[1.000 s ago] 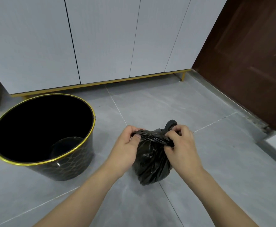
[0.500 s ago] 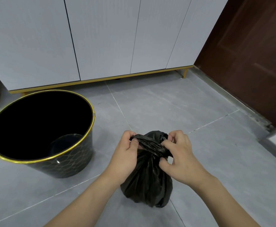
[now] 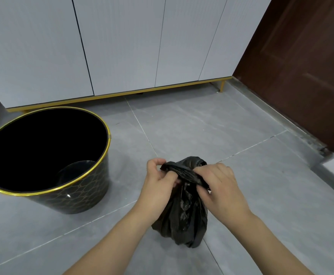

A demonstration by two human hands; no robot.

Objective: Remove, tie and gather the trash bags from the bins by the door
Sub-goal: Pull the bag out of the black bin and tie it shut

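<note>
A person's left hand (image 3: 159,181) and right hand (image 3: 219,182) each pinch a twisted end of a black trash bag (image 3: 183,217) hanging above the floor (image 3: 211,126), grip closed, apparently tying it beside the emptied bin (image 3: 79,197).

both hands (image 3: 158,187) (image 3: 219,187) on black bag (image 3: 184,215)

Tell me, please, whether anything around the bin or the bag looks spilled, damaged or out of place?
Nothing stands out. The black bin stands upright on a clean tiled floor, and the black trash bag looks intact, its neck gripped by the left hand and right hand.
</note>
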